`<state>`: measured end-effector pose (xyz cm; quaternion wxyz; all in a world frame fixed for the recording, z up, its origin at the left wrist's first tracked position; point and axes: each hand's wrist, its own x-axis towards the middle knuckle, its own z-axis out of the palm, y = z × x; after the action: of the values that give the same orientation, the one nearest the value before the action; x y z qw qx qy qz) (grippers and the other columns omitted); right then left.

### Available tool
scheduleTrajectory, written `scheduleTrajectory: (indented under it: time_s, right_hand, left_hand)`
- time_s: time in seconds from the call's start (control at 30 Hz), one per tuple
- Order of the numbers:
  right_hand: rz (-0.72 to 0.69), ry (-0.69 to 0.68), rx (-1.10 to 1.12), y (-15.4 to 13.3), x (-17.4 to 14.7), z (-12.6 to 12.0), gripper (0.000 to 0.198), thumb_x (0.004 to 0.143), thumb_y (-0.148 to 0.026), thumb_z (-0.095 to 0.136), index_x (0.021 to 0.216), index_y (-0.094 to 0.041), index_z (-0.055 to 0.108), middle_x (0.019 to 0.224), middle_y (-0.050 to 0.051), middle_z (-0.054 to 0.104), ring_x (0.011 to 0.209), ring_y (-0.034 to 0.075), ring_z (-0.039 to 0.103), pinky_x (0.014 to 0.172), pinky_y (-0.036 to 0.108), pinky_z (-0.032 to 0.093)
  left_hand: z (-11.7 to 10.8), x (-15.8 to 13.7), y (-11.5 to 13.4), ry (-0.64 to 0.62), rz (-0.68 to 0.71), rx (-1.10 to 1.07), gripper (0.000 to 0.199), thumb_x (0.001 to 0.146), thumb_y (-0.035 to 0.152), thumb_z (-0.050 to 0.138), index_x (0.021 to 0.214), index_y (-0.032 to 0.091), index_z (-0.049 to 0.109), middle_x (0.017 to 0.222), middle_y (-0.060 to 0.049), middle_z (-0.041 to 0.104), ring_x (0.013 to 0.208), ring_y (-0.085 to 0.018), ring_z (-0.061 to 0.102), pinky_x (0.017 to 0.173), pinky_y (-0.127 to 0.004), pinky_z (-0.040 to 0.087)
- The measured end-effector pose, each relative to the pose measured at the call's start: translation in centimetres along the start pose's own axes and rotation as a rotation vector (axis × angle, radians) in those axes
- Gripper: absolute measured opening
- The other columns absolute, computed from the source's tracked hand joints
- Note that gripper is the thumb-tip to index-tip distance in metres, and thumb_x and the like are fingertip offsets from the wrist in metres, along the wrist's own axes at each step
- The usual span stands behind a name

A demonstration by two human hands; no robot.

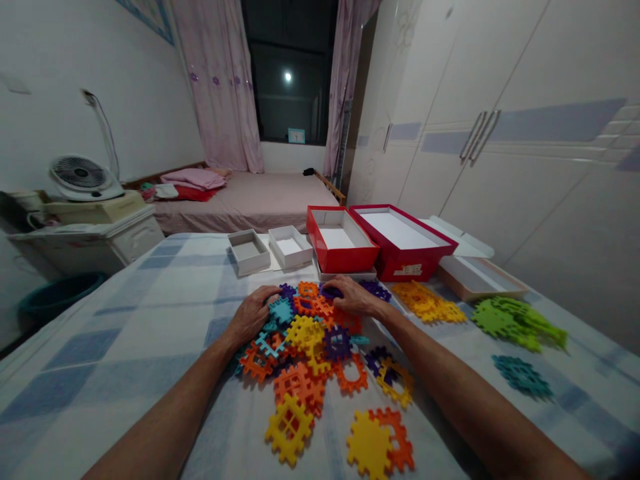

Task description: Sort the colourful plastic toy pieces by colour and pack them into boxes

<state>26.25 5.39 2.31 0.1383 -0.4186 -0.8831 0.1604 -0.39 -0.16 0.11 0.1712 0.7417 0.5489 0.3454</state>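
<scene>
A pile of notched plastic building pieces (300,353) in orange, yellow, purple and teal lies on the cloth between my arms. At its far left edge, my left hand (251,311) has its fingers curled against teal and purple pieces; what lies within them is hidden. My right hand (354,296) is at the far right side of the pile, thumb and fingers closed on a purple notched piece (330,291). Closer to me are a yellow window-shaped piece (289,427) and a solid yellow piece (369,445) overlapping an orange one.
Beyond the pile stand two small white boxes (249,256), a red box (345,259) and a larger dark-red box (413,259). To the right lie heaps of yellow-orange pieces (427,303), green pieces (517,321) and teal pieces (523,377), with a shallow tray (483,279) behind them.
</scene>
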Motion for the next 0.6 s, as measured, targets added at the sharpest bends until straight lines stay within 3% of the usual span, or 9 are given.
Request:
scheduleTrajectory:
  time_s: [0.17,0.3,0.47,0.6]
  right_hand:
    - [0.043,-0.138,-0.037,-0.4,0.8,-1.1,0.065,0.067,-0.019,0.055,0.131,-0.016,0.047,0.132,0.012,0.049,0.119,0.028,0.044,0.099,0.041,0.034]
    - [0.151,-0.132,-0.095,-0.8,1.2,-1.3,0.057,0.065,-0.022,0.062,0.122,-0.018,0.056,0.118,0.013,0.054,0.110,0.029,0.049,0.093,0.038,0.038]
    - [0.181,-0.039,-0.070,-0.7,0.5,-0.8,0.051,0.061,-0.020,0.066,0.111,-0.016,0.056,0.103,0.008,0.052,0.097,0.022,0.051,0.084,0.032,0.042]
    - [0.155,0.170,0.013,-1.1,-0.4,0.0,0.045,0.061,-0.010,0.056,0.105,-0.015,0.049,0.104,0.007,0.048,0.098,0.018,0.049,0.085,0.030,0.041]
  left_hand:
    - [0.0,0.0,0.1,0.000,-0.011,-0.004,0.040,0.085,0.041,0.038,0.104,0.018,0.065,0.110,-0.007,0.065,0.104,-0.021,0.059,0.096,-0.036,0.044]
    - [0.0,0.0,0.0,-0.004,0.003,-0.004,0.040,0.086,0.041,0.037,0.103,0.017,0.064,0.109,-0.008,0.065,0.103,-0.021,0.059,0.096,-0.037,0.044]
    - [0.0,0.0,0.0,-0.006,0.015,-0.005,0.039,0.086,0.042,0.037,0.102,0.019,0.065,0.109,-0.007,0.066,0.103,-0.021,0.060,0.095,-0.036,0.044]
    - [0.0,0.0,0.1,0.000,0.009,-0.002,0.040,0.085,0.042,0.037,0.102,0.019,0.065,0.110,-0.007,0.066,0.104,-0.021,0.059,0.096,-0.035,0.044]
